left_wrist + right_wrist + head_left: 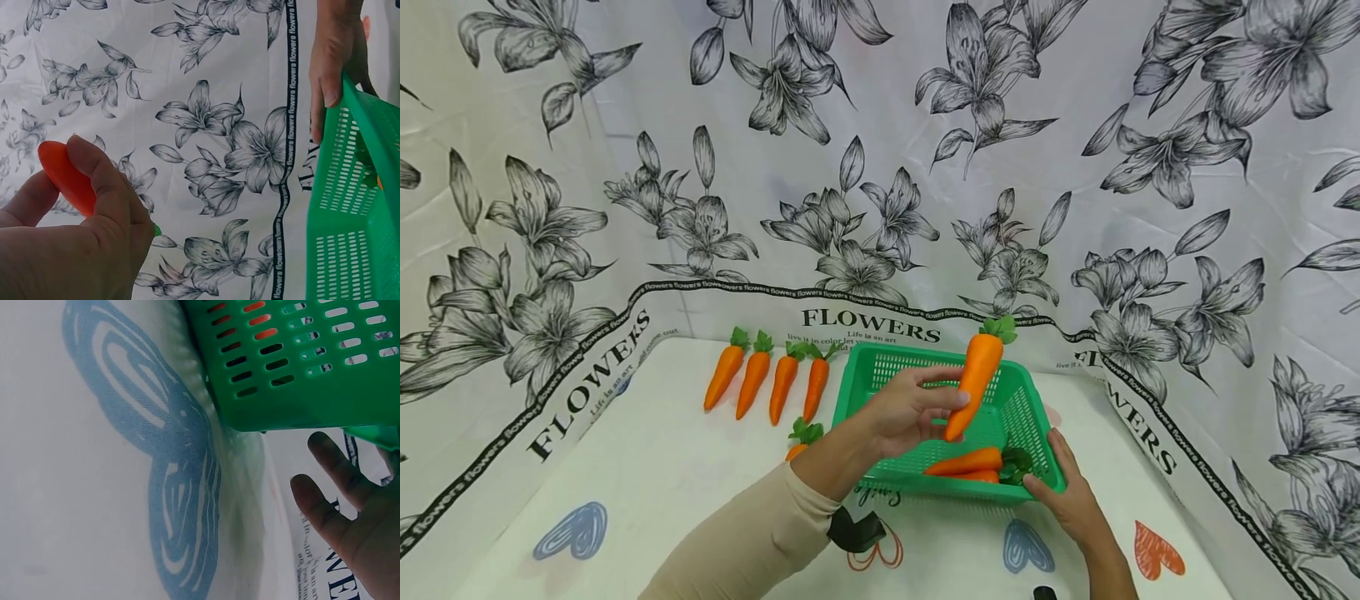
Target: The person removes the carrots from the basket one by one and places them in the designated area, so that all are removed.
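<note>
— Who is closest?

— A right hand (pixel 1071 492), fingers spread at the near right corner of a green basket (pixel 940 487); whether they bear on it, I cannot tell. At least two carrots (pixel 966 461) lie inside.

— And the left hand (pixel 902 412)?

— Its fingers pinch a single carrot (pixel 979 375), tilted over the basket, leaves uppermost. Beyond the forearm, a half-hidden carrot (pixel 797 451) and a row of four carrots (pixel 784 383) lie on the counter (pixel 647 467).

— What could go wrong?

— The low hold could let the top-heavy carrot twist loose; a knock against the rim might shift a poorly braced basket.

— Any lettering?

— Apparently "Smile," inverted, before the basket; "FLOWERS" and "Life is an art" across the backdrop (pixel 880 108). No brand is legible.
</note>
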Demonstrator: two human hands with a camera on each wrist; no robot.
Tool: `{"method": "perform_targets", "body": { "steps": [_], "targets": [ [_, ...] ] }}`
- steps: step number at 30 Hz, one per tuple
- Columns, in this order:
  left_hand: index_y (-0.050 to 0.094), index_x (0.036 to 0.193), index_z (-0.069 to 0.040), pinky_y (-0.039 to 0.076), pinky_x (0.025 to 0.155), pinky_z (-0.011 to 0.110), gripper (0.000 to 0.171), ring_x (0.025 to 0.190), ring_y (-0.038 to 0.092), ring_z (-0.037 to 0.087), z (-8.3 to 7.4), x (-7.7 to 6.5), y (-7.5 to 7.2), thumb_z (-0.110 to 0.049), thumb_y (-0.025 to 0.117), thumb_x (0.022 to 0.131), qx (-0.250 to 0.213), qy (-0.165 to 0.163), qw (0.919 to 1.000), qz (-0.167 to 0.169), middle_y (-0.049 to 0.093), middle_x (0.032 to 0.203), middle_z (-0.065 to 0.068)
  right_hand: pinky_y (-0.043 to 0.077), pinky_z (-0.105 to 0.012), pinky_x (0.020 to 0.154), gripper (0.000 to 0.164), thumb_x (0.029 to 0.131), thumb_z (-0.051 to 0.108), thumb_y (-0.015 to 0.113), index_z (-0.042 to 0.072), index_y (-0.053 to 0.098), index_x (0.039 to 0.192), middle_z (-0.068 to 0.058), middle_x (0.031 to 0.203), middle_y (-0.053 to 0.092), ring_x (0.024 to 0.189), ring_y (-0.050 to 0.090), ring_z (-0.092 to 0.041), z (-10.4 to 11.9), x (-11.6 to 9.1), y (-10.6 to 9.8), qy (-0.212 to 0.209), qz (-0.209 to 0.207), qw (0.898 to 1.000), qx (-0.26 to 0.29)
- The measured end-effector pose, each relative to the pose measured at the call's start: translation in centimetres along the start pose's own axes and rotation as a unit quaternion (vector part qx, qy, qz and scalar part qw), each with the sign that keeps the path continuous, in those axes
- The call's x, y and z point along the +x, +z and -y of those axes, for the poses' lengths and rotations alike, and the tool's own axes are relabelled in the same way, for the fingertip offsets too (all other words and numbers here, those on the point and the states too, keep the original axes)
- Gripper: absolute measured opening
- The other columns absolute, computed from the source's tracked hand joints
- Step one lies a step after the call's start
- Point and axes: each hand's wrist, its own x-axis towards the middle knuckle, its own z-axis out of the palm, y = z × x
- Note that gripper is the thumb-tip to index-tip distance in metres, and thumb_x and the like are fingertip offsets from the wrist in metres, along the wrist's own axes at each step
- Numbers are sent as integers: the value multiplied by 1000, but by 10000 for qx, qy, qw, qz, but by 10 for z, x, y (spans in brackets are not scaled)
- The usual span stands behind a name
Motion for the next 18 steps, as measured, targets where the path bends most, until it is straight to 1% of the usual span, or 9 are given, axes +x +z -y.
{"method": "perform_targets", "body": {
  "steps": [6, 9, 13, 18],
  "targets": [
    [48, 121, -6, 50, 62, 36, 45, 79, 55, 25, -3, -15, 4, -6, 62, 78, -174, 200, 9995, 157, 52, 106, 20, 11, -60, 92, 79, 80, 22, 62, 24, 10, 140, 1, 144, 1, 127, 3, -32, -2, 0, -1, -23, 10, 10000, 9],
    [46, 122, -5, 50, 62, 36, 46, 79, 55, 25, -4, -21, 3, -6, 61, 79, -247, 274, 9991, 226, 53, 104, 18, 12, -60, 92, 79, 81, 23, 61, 28, 9, 140, 5, 144, 1, 127, 3, -31, -8, 1, 1, 6, -7, 10000, -14],
    [44, 124, -6, 49, 64, 36, 49, 80, 54, 25, -5, -29, 0, -7, 62, 79, -297, 284, 9989, 237, 53, 104, 17, 12, -60, 91, 79, 81, 23, 61, 29, 9, 140, 6, 143, 1, 127, 4, -31, -10, 2, 1, 28, 0, 10000, -22],
    [42, 126, -5, 49, 64, 36, 50, 82, 54, 25, -6, -36, -5, -7, 62, 79, -299, 398, 9987, 141, 51, 108, 19, 12, -60, 92, 79, 81, 23, 61, 29, 9, 140, 6, 143, 1, 127, 4, -31, -9, 2, 0, 5, -5, 10000, -36]
  ]
}}
